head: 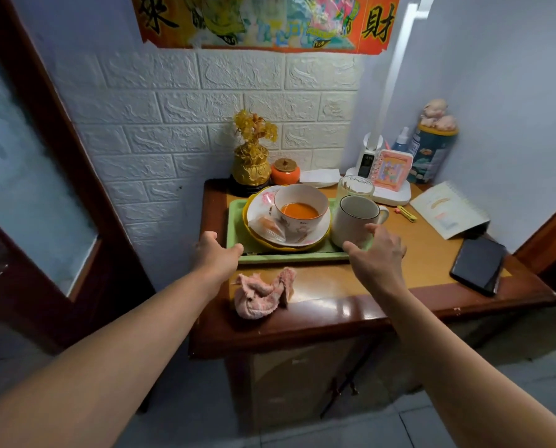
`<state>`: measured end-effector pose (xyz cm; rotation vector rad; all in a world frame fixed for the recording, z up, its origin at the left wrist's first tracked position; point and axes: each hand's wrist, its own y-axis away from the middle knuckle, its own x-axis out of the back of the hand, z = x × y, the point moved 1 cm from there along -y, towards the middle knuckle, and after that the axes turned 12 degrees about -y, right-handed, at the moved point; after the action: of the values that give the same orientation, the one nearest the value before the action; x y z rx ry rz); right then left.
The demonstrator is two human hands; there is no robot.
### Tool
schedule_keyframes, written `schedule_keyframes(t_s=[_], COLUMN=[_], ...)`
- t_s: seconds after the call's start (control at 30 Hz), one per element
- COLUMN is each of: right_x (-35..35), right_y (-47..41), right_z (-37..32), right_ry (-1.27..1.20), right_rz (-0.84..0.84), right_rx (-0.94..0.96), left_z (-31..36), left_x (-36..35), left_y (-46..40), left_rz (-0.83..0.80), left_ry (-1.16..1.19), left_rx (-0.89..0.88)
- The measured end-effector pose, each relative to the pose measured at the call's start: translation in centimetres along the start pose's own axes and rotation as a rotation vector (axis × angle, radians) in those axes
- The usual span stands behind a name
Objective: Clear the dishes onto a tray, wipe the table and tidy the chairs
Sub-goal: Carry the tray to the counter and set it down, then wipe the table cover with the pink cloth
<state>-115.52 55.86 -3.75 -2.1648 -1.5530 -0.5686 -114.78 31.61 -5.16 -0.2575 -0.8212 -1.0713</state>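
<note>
A green tray (pixel 234 232) sits at the back left of the wooden table (pixel 383 279). On it are stacked plates (pixel 315 237), a bowl (pixel 301 197) holding orange liquid, a white mug (pixel 354 218) and a clear glass (pixel 356 187). My left hand (pixel 217 252) grips the tray's near left corner. My right hand (pixel 377 250) reaches to the tray's near right corner, beside the mug, fingers loosely spread. A crumpled pink cloth (pixel 263 294) lies on the table just in front of the tray.
Behind the tray stand a gold ornament tree (pixel 252 156), an orange jar (pixel 285 171) and napkins (pixel 318 177). At the back right are a white lamp stand (pixel 396 194), bottles and a tin (pixel 431 156). A notebook (pixel 448 210) and a black phone (pixel 478 265) lie at right.
</note>
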Motion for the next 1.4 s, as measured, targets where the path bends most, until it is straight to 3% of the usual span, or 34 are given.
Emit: schedule_keyframes(t_s=[0.5, 0.77, 0.97, 1.13, 1.4], right_x=[-7.1, -13.2, -14.9, -11.9, -4.8], right_y=[7.6, 9.9, 10.9, 13.1, 20.5], right_z=[-3.7, -4.0, -4.1, -6.8, -8.4], right_ry=[0.048, 0.273, 0.236, 0.092, 0.022], right_rz=[-0.218, -0.244, -0.108, 0.075, 0.292], right_rx=[0.141, -0.024, -0.073, -0.071, -0.032], left_z=[-5.9, -7.4, -7.9, -7.3, -4.6], left_x=[1.9, 3.0, 4.1, 4.9, 6.9], left_y=[1.9, -1.0, -1.8, 0.1, 9.7], left_rz=[-0.112, -0.275, -0.341, -0.409, -1.024], left_ry=[-0.035, -0.077, -0.138, -0.080, 0.161], left_rx=[0.003, -0.182, -0.300, -0.361, -0.363])
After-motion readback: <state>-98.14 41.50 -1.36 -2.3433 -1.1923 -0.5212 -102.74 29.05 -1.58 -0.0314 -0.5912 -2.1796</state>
